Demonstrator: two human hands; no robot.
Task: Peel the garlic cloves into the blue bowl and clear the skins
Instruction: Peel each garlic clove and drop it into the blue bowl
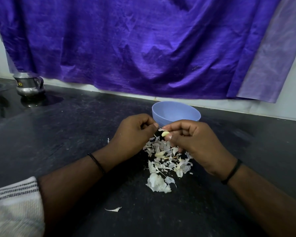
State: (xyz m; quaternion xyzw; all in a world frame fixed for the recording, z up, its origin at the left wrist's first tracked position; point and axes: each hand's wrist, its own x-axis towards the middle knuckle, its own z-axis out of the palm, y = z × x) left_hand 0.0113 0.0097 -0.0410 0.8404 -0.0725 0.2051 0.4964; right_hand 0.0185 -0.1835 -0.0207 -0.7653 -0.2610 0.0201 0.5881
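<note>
While both hands work above the black bench (75,134): right hand (195,142) pinches garlic clove (165,133) between thumb and forefinger; left hand (133,132), fingers curled, pinches a skin flake at the clove's tip. Blue bowl (176,111) just behind. Skins (166,161) heaped below the hands. Steel jug (28,84) far left.

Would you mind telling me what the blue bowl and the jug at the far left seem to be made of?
The blue bowl looks like matte plastic: even colour, thin rim, no glare. The jug appears to be polished metal, perhaps steel, given its grey mirror-like sheen and reflection on the dark counter.
</note>
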